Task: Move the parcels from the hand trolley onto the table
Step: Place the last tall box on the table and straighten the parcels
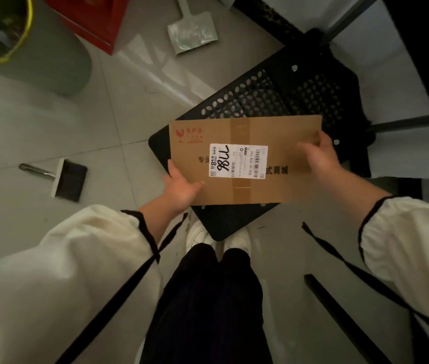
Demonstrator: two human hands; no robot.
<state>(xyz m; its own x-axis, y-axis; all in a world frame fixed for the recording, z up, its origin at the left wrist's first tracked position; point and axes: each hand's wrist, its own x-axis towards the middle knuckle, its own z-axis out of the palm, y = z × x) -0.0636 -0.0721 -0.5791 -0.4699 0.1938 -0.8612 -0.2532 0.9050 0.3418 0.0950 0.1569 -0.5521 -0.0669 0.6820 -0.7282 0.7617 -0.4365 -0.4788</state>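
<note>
So the flat parcel (244, 160) is right over the hand trolley (273, 95) deck, long axis running side to side, left hand (181, 185) gripping one short end, right hand (318, 156) gripping the other, both equally close.

- The parcel (284, 135) is made of matt brown cardboard.
- Its seam is sealed with a strip of smooth, slightly shiny brown tape (241, 131).
- A white paper label (238, 161) is stuck on top, with a faint sheen.
- The deck of the hand trolley (273, 93) is formed of matt black perforated plastic.
- The floor (118, 122) is laid with glossy pale tiles.
- The brush handle (36, 170) is seen to be shiny metal.
- The sleeves (82, 258) are made of soft cream cloth.
</note>
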